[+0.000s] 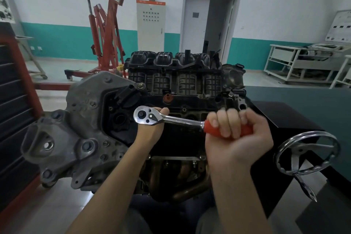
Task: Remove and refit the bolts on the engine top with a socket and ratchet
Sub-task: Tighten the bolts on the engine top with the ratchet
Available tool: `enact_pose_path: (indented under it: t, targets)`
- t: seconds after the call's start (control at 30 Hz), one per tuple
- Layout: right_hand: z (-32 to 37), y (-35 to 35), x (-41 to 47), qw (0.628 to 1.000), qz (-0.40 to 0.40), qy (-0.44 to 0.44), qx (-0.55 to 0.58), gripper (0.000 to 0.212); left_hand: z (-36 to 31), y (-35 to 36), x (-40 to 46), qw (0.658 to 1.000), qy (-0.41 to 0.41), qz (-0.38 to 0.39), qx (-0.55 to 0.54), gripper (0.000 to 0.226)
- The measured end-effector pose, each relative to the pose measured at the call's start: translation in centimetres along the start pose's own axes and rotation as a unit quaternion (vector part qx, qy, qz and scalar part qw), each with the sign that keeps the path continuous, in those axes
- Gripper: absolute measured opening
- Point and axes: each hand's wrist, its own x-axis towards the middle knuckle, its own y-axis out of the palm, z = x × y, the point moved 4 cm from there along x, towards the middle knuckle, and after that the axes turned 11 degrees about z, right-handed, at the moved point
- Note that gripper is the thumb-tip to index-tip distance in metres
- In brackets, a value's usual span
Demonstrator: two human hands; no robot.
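Note:
A chrome ratchet [147,118] with a red handle lies level over the black engine top [190,104]. My right hand [237,135] grips the red handle [247,130] in a fist. Under the ratchet head, my left hand [150,133] curls its fingers up around what hangs below; the socket itself is hidden by the head and the hand. One bolt [140,85] shows at the back left of the engine top, near a red cap [167,98].
The engine sits on a stand with a chrome handwheel [307,154] at the right. A grey cast bracket [76,138] juts out at the left. Behind stand a red engine hoist [106,30], a grey cabinet [151,26] and white trolleys [303,62].

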Motion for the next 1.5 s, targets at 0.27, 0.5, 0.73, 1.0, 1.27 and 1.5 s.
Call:
enact_pose_path:
  t: [0.27, 0.5, 0.73, 1.0, 1.27, 1.5]
  targets:
    - [-0.8, 4.2, 8.2, 0.975, 0.076, 0.199, -0.070, 0.024, 0.7, 0.2, -0.2, 1.000, -0.009, -0.026, 0.009, 0.038]
    - [-0.3, 0.5, 0.3, 1.000, 0.001, 0.005, -0.002, 0.028, 0.5, -0.3, 0.0, 1.000, 0.016, -0.020, -0.016, 0.047]
    - [0.4, 0.2, 0.9, 0.999, 0.023, 0.031, -0.002, 0.026, 0.3, -0.2, -0.1, 1.000, 0.012, -0.004, 0.017, 0.048]
    - [-0.9, 4.6, 8.3, 0.968, 0.095, 0.219, -0.074, 0.028, 0.2, 0.0, -0.4, 1.000, -0.021, -0.017, 0.013, 0.055]
    - [0.4, -0.2, 0.5, 0.999, 0.004, 0.026, 0.024, 0.034, -1.2, 0.1, -0.6, 0.999, 0.028, -0.019, -0.019, 0.040]
    - [2.8, 0.8, 2.2, 0.997, 0.018, 0.038, 0.068, 0.025, -2.9, 0.9, -0.2, 0.994, 0.043, -0.093, -0.029, 0.029]
